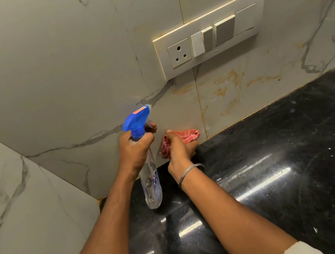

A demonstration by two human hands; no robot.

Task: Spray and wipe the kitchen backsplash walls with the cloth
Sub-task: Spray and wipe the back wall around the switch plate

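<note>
1. Locate the red-and-white checked cloth (182, 138). It is bunched and pressed against the grey-veined marble backsplash tile (69, 76), low down, just above the joint where the wall meets the glossy black stone worktop (275, 165).
2. Note your right hand (179, 148): it is clenched around the cloth, fingers curled, with a metal bangle (190, 172) on the wrist.
3. Note your left hand (137, 149): it grips the neck of the clear plastic spray bottle with the blue trigger head (136, 121). A finger rests at the trigger, and the nozzle points at the wall just beside the cloth.
4. Judge the step in hand as wiping the lowest strip of tile, with the bottle ready for a further spray.
5. Observe the yellow-brown marks (229, 83) on the tile to the right of the cloth, below the cream switch-and-socket plate (211, 34). Whether they are stains or veining cannot be told.
6. For the next move, carry the cloth rightward along the joint with firm contact.
7. Keep spray away from the socket; wipe near it with the cloth only.
</note>
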